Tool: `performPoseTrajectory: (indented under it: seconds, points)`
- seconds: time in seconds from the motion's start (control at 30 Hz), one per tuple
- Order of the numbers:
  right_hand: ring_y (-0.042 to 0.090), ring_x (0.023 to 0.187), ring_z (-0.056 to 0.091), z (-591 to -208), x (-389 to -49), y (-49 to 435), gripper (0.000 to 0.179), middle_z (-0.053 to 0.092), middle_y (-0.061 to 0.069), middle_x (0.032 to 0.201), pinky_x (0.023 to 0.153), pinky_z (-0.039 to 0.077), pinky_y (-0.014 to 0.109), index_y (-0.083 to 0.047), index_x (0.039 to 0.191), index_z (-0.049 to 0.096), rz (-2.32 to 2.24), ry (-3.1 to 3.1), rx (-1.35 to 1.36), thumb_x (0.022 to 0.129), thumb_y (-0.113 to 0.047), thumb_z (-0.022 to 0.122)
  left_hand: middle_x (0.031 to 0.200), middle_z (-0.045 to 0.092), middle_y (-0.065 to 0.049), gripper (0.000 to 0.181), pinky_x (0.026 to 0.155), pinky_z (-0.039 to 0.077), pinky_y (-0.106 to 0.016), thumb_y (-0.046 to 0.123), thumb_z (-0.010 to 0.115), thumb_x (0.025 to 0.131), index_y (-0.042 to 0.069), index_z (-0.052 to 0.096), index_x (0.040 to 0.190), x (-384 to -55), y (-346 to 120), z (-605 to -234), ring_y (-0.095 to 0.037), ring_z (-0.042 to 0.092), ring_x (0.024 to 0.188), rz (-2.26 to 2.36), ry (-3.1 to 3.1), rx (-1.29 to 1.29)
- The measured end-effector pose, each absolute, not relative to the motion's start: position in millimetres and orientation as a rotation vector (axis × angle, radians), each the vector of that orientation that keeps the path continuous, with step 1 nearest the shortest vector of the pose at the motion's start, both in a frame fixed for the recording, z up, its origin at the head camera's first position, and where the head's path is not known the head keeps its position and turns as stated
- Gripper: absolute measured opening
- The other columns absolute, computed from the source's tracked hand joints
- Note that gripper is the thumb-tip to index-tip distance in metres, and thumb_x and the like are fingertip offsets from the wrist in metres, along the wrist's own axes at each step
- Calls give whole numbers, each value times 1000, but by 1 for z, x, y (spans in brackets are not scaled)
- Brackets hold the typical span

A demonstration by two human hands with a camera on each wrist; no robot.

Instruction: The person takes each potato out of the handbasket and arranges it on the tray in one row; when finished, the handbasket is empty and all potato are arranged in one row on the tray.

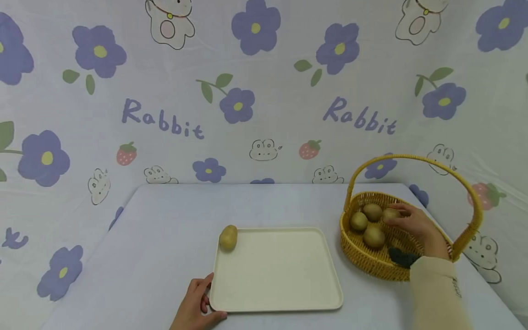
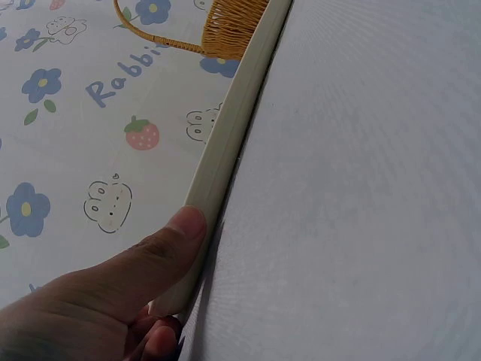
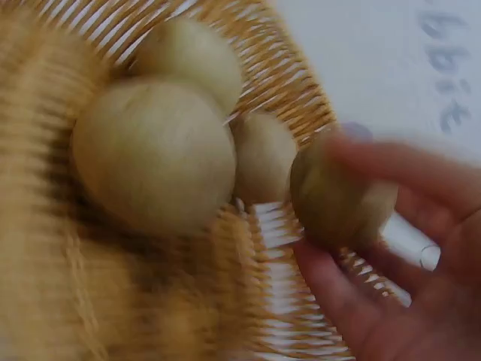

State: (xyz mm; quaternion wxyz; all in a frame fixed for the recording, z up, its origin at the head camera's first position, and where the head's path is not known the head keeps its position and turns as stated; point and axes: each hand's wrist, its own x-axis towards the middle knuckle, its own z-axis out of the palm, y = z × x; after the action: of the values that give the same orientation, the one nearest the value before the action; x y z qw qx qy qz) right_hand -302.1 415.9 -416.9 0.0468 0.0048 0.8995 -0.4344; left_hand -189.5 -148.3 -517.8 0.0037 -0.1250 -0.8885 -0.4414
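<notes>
My left hand [image 1: 195,305] grips the near left corner of a cream rectangular tray [image 1: 276,270], with the thumb [image 2: 176,233] along its front wall. One yellowish potato [image 1: 228,238] rests at the tray's far left corner. At the right, my right hand [image 1: 418,227] reaches into a woven basket [image 1: 371,266] and pinches a potato [image 3: 338,195] between thumb and fingers. Several other potatoes [image 1: 374,237] lie beside it in the basket. A dark green item [image 1: 402,257] is in the basket's near part, partly covered by the right forearm.
The basket's tall arched handle [image 1: 416,158] rises over the right forearm. A white cloth covers the table [image 1: 165,229]. Behind stands a patterned backdrop [image 1: 268,91] with flowers, rabbits and strawberries.
</notes>
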Motion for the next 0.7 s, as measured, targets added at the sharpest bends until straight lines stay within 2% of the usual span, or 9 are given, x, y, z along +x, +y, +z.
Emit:
performPoseTrajectory:
  seconds: [0.07,0.17,0.27,0.3,0.43,0.6,0.7]
  points:
    - [44,123,35,-398,-299,410,68,34,27,138,94,35,55,-1,139,38,-1255,2744,-122,87,-34,66,102,41,-10,93,56,39,-17,34,84,66,-5,40,138,-190,-146,-517,-2,37,63,-1374,-2783,-390]
    - [35,120,43,-373,-294,392,58,44,18,135,93,39,46,-6,135,46,-1215,2734,-374,87,-28,67,102,41,-9,93,56,39,-17,33,85,65,-5,41,137,-190,-144,-516,-3,37,63,-1367,-2781,-384]
    - [30,117,48,-362,-296,361,52,51,13,130,90,43,36,-8,132,49,-1247,2740,-587,86,-22,69,102,41,-9,93,56,38,-17,33,85,65,-5,41,138,-189,-147,-515,-2,37,63,-1367,-2780,-369]
    - [29,118,48,-361,-296,348,52,51,12,130,91,43,36,-9,132,49,-1282,2730,-612,85,-21,70,102,41,-9,93,56,38,-17,33,85,65,-5,41,137,-189,-148,-515,-2,37,63,-1372,-2775,-369]
    - [29,117,48,-374,-299,291,54,52,9,128,91,42,35,-10,131,49,-1443,2661,-623,83,-23,72,101,41,-10,93,56,38,-18,32,84,66,-6,40,137,-189,-151,-516,-2,36,62,-1392,-2758,-407]
    - [35,112,49,-407,-305,213,55,51,16,124,88,46,37,-3,128,50,-1675,2492,-693,80,-13,75,103,41,-11,93,56,39,-18,32,84,66,-7,39,138,-191,-151,-519,-1,37,63,-1397,-2741,-460]
    - [35,109,51,-428,-310,172,55,53,14,122,87,48,37,-4,124,53,-1693,2486,-731,76,-12,78,104,40,-11,92,57,39,-18,32,84,66,-7,39,137,-191,-150,-520,-1,38,63,-1388,-2719,-477]
